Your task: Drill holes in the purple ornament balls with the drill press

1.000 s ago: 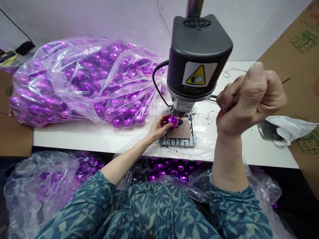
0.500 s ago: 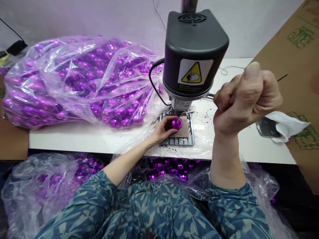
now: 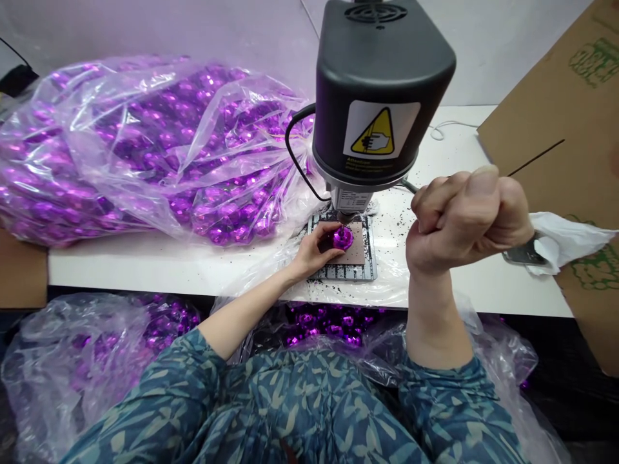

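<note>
My left hand (image 3: pixel 313 250) pinches a shiny purple faceted ball (image 3: pixel 343 238) between thumb and fingers. The ball rests on a brown board (image 3: pixel 355 252) on the slotted metal base (image 3: pixel 368 274) of a drill press (image 3: pixel 382 77). The drill's tip meets the top of the ball; I cannot tell how deep it is. My right hand (image 3: pixel 467 222) is closed in a fist round the drill press lever (image 3: pixel 409 186), whose grip the fingers mostly hide.
A big clear bag of purple balls (image 3: pixel 159 148) lies left on the white table (image 3: pixel 145 261). Dark shavings surround the base. A phone (image 3: pixel 525 253) under white tissue (image 3: pixel 563 238) and a cardboard box (image 3: pixel 561 129) stand right. More purple balls (image 3: pixel 333 322) sit below the table edge.
My right hand has come down with the lever, and the drill head has dropped onto the ball. My left hand keeps its hold on the ball.
</note>
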Motion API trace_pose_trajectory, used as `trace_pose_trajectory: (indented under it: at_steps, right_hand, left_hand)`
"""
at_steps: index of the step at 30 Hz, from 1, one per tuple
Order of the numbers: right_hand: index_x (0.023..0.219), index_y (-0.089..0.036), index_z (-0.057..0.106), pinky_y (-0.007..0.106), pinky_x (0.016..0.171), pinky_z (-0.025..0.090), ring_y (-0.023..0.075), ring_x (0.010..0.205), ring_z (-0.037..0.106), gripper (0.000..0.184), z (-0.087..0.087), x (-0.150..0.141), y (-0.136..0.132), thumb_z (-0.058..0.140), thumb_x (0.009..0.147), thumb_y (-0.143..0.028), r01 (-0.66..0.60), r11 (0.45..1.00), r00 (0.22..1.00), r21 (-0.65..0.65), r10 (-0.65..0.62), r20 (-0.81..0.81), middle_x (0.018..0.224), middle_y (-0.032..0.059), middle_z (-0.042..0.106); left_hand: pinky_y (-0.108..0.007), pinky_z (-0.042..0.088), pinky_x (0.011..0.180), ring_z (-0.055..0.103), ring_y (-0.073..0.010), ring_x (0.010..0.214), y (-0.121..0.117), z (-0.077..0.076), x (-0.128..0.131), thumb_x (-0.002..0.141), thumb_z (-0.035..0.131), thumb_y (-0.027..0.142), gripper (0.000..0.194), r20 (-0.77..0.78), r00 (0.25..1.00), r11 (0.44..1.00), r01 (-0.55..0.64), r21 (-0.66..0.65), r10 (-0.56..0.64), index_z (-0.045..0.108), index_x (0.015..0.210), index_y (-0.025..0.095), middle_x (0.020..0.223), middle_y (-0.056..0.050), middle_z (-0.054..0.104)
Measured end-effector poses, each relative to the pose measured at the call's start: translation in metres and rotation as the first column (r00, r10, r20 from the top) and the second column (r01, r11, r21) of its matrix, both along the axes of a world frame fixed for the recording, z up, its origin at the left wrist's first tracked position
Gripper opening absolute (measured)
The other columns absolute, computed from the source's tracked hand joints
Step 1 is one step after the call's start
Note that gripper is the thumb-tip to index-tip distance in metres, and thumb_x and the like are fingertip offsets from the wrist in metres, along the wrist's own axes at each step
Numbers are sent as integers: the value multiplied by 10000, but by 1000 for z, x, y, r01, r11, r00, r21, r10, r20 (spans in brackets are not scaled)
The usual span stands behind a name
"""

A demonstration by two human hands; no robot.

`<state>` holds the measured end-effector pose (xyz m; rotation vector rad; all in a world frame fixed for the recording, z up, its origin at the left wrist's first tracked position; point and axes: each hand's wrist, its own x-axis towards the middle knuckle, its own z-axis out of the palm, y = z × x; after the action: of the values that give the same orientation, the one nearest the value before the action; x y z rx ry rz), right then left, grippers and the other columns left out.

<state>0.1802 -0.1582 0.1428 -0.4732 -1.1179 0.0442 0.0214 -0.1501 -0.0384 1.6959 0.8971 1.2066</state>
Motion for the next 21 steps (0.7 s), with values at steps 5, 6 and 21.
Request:
trace_pose_trajectory:
  at_steps: [5, 6, 21]
  right_hand:
    - [640, -174, 179, 174, 385, 250, 2, 365, 201, 463, -16, 4, 8, 519, 949, -230, -24, 983, 999, 182, 18, 31, 479, -62, 112]
    - [649, -174, 173, 171, 382, 250, 3, 359, 199, 441, -19, 5, 8, 496, 947, -206, -30, 977, 998, 213, 18, 55, 478, -63, 109]
    - [618, -165, 144, 203, 336, 223, 23, 315, 194, 438, -44, 12, 14, 497, 871, -117, -78, 934, 986, 348, 22, 164, 382, -84, 230]
  left_hand:
    - [-512, 537, 1134, 680, -289, 1262, 0, -1, 0, 848, 843, 413, 562, 19, 1000, 1000, 2, 1, -2, 607, 1307, 192, 1337, -147, 690]
    - [-515, 539, 1132, 681, -289, 1259, 0, -1, 0, 848, 843, 411, 558, 19, 1000, 1000, -1, 4, 1, 608, 1305, 192, 1334, -147, 692]
    - [-509, 535, 1118, 675, -290, 1239, 0, -1, -1, 836, 847, 412, 544, -31, 998, 998, -57, 33, 58, 629, 1281, 188, 1318, -143, 689]
